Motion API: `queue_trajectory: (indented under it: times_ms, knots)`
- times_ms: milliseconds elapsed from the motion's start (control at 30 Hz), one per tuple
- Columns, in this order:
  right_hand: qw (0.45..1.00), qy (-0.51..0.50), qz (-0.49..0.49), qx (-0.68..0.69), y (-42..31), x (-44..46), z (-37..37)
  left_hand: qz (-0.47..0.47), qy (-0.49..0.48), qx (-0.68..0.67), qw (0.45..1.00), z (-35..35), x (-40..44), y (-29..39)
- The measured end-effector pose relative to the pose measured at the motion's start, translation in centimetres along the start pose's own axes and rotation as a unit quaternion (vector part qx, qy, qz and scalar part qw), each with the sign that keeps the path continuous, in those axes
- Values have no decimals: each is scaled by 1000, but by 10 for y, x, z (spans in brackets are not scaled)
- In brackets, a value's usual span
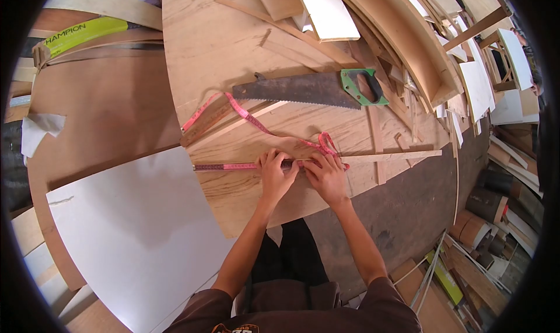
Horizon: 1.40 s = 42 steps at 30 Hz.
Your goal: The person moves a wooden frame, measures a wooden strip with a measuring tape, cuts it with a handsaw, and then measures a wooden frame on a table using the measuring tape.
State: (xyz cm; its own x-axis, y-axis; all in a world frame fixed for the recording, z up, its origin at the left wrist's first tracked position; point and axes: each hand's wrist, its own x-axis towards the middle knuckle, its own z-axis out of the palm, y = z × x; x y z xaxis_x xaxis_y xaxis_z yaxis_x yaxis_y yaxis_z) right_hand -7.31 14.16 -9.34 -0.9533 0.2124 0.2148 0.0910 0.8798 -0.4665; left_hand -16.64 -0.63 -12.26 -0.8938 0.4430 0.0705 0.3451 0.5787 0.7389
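A pink tape measure (240, 166) runs along a thin wood strip (402, 156) that lies across the plywood sheet (230, 196). My left hand (276, 174) pinches the tape against the strip, its fingers bent. Close beside it on the right, the fingers of my right hand (328, 175) are also closed on the tape. The loose part of the tape loops behind my right hand and trails away to the left. Beyond both hands lies a handsaw (297, 90) with a green and black handle. My fingertips partly hide the tape and strip.
Several wood offcuts (315, 35) and a long wooden tray-like piece (402, 35) lie at the back right. A white panel (140, 234) rests at the left on a brown board (105, 105). Scrap wood and rolls (487, 204) crowd the right side.
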Motion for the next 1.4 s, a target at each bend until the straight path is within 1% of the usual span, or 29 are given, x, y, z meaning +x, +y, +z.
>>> queue_trajectory:
  times_ms: [67,133,167,233,367,433,533,667,733,800,867,933,1033,1167,1233,1267,1333,1367,1400]
  knots:
    - [1000,0,9,15,-4,2,0,6,9,1,1000,1,-1,-1]
    - [992,34,92,78,-13,6,3,7,11,0,1000,3,-1,-5]
    - [992,34,93,77,-15,7,7,9,13,-3,1000,4,-1,-6]
    - [979,50,152,129,-20,8,15,1,5,0,1000,3,-1,-3]
    - [973,47,188,125,-23,15,20,0,-3,4,1000,0,-1,-3]
    - [959,66,232,149,-22,20,22,6,3,6,1000,0,-1,-3]
    - [953,40,257,153,-20,22,24,11,4,5,1000,-1,-1,-2]
    - [957,36,252,138,-20,24,23,3,-13,-1,1000,-3,-1,-1]
    - [913,-2,333,236,-21,28,18,8,-9,3,1000,-2,-1,-2]
    - [915,4,322,242,-16,28,22,14,-4,9,1000,-3,1,-2]
    - [917,10,311,248,-11,26,23,9,-21,5,1000,-7,1,0]
    - [923,-38,332,192,-14,31,12,9,-19,5,1000,-6,0,-1]
    - [923,-65,330,186,-13,30,10,10,-18,5,1000,-4,0,-3]
    - [932,-57,302,191,-18,26,7,11,-15,11,1000,-4,0,-3]
    - [940,-20,278,197,-27,25,4,9,-20,13,1000,-4,0,-3]
    - [940,-20,278,197,-31,23,3,6,-24,15,1000,-5,1,-2]
    - [963,-19,237,128,-41,12,1,9,-14,0,1000,-5,2,-1]
    - [963,-19,237,127,-44,5,1,12,-5,-15,1000,-5,2,0]
    - [954,-35,263,138,-47,-3,0,12,-5,-16,1000,-5,2,1]
